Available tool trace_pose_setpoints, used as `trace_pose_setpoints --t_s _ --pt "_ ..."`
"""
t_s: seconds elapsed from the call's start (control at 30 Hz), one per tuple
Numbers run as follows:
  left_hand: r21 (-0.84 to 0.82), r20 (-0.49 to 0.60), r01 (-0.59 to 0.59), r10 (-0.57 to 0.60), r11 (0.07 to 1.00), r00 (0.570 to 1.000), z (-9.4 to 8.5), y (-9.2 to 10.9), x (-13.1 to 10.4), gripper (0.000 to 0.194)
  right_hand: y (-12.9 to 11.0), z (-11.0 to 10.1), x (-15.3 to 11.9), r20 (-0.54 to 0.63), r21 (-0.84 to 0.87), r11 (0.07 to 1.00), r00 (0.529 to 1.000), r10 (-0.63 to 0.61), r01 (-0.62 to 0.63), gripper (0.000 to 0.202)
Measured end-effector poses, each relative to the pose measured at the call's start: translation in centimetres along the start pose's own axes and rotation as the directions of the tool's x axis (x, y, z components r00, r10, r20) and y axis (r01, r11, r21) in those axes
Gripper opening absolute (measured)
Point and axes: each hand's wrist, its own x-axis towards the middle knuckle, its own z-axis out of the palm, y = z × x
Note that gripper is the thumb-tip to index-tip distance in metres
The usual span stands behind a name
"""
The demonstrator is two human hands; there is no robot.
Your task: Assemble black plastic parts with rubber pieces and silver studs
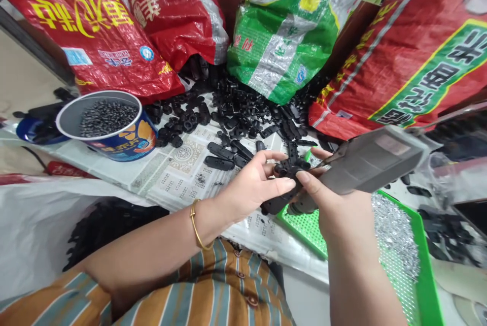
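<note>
Near the middle of the head view, my left hand [253,186] has its fingers closed round a black plastic part [291,168]. My right hand [338,209] is wrapped round a grey power tool [373,161], whose body points up to the right; its thumb lies against the black part. The tool's tip is hidden among my fingers and the part. Beneath my hands is the edge of a green tray [422,245] with many small silvery pieces [395,229] in it. Several long black pieces [220,156] lie on the table just left of my hands.
A heap of black parts [236,107] covers the table's back. At the left stands a tub [137,138] full of small dark screws, beside a blue bowl [28,133]. Red bags [125,52] and a green bag [281,46] stand behind; another red bag [403,62] leans at the right.
</note>
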Motion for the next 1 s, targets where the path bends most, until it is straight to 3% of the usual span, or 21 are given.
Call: trace_pose_setpoints --t_s 0.1,0.23,0.47,0.6,0.7,1.0 --pt "0.043 -0.062 0.013 -0.011 0.999 0.998 -0.2 -0.2 -0.5 0.047 0.5 -0.2 0.2 -0.114 0.089 0.995 0.993 -0.027 0.037 0.028" --pt "0.138 -0.011 0.131 -0.131 0.982 0.991 -0.8 -1.2 -1.4 0.029 1.2 -0.2 0.3 -0.240 0.206 0.978 0.971 0.011 0.040 0.030" --pt "0.190 -0.127 0.064 -0.041 0.980 0.991 -0.5 -2.0 -1.8 0.019 1.1 -0.1 -0.2 -0.236 0.225 0.974 0.971 0.033 0.022 0.036" --pt "0.105 -0.247 0.086 -0.057 0.991 0.967 -1.0 -1.8 -2.0 0.019 1.2 -1.2 0.5 -0.371 0.313 0.933 0.927 -0.053 0.179 0.026" --pt "0.104 -0.304 0.147 -0.109 0.984 0.946 -1.4 -1.9 -2.2 0.019 2.4 -1.9 1.6 -0.441 0.380 0.874 0.890 -0.117 0.303 0.031" --pt "0.252 -0.352 0.202 -0.104 0.946 0.930 -1.8 -2.9 -2.5 0.012 6.3 -1.3 4.1 -0.457 0.395 0.854 0.879 -0.137 0.338 0.037"
